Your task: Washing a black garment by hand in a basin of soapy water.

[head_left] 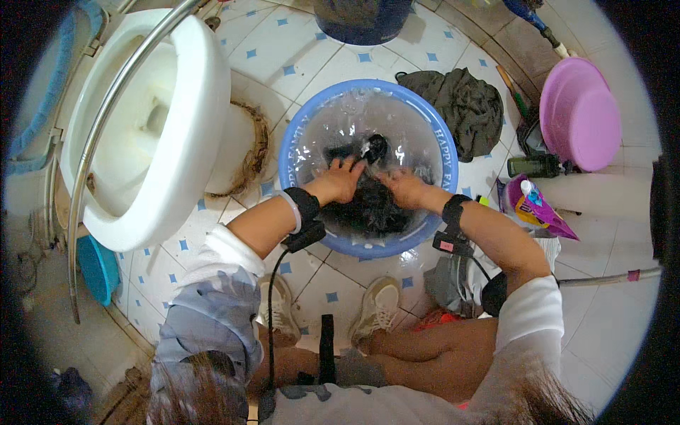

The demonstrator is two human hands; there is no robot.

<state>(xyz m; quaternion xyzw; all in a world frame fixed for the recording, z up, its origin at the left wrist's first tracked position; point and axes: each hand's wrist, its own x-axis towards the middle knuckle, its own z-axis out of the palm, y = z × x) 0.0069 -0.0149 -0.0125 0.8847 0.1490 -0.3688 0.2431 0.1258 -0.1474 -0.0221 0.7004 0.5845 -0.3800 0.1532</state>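
A blue-rimmed basin [297, 113] of cloudy, sudsy water stands on the floor in front of me. Soaked black cloth [375, 205] lies bunched in it, partly under the water; its kind cannot be made out. My left hand [341, 180] rests on the cloth's left side, palm down with fingers spread. From the right, my right hand [402, 188] reaches onto the same cloth, its fingers stretched inward and their tips partly hidden in the wet folds. Both wrists carry black straps with small devices.
A white toilet [205, 134] stands close on the left. Beyond the basin is a dark bucket [361, 21]. To the right lie a dark crumpled garment [464, 106], a pink basin [581, 113], a dark green bottle [535, 166] and a purple pouch [535, 209].
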